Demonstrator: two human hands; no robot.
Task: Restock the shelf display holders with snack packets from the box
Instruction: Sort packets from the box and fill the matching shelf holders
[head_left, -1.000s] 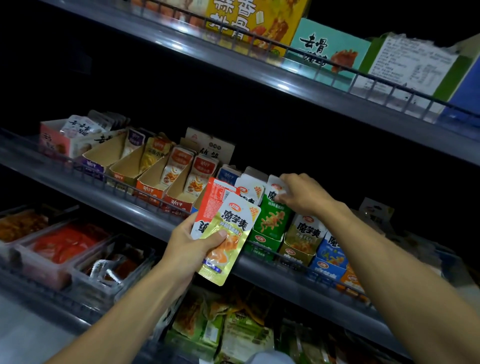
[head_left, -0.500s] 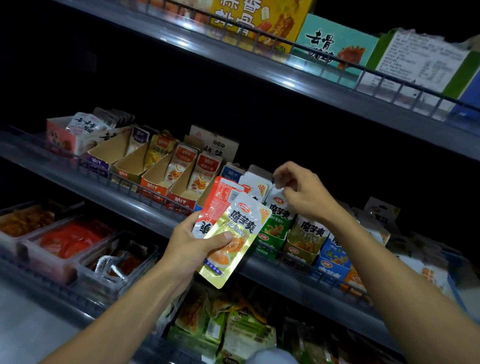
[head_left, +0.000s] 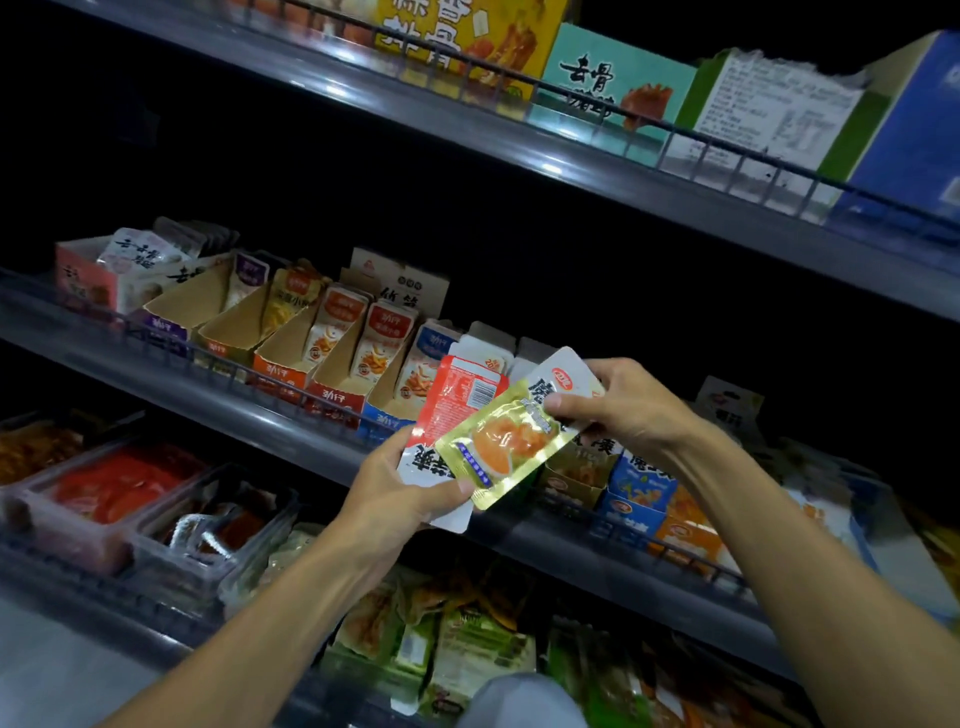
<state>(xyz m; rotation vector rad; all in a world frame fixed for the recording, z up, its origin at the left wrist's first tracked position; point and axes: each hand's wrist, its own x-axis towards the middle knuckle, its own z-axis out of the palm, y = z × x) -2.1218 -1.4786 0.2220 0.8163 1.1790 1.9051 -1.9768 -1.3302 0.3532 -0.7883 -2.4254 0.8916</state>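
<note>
Head view, yellow packet (head_left: 511, 439) pinched by right hand (head_left: 621, 410), left hand (head_left: 400, 493) apparently underneath

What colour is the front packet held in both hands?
Shiny gold-yellow with an orange picture on the front packet, seen in the head view.

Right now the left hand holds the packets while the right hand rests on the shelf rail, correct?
Not quite. The head view shows the left hand holding the packets, but the right hand pinches the top of the yellow packet, not the shelf rail.
</note>
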